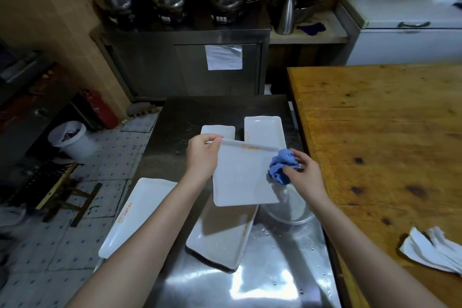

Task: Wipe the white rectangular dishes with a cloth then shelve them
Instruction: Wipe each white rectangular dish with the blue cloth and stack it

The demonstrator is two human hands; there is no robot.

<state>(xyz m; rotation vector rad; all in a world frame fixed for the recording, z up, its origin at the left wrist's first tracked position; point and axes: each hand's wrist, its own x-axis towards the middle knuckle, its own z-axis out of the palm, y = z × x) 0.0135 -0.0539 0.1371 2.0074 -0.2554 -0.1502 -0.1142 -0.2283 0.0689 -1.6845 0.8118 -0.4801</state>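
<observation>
Two near dishes [220,240] lie on the steel table [262,282]. Above them the left hand [202,155] pinches the raised dish [240,177] at its far-left rim, and the right hand [303,175] grips a bunched blue cloth [282,165] at its right edge. The dish looks stiff and probably slick and breakable, so it wants a firm rim hold. Two far dishes [265,130] lie beyond.

orange print [250,147] — unreadable | clear bowl [295,212] — partly behind held dish [242,177]

Dim kitchen: tiled floor [105,172], steel cabinet [185,65], wooden table [390,137]
</observation>
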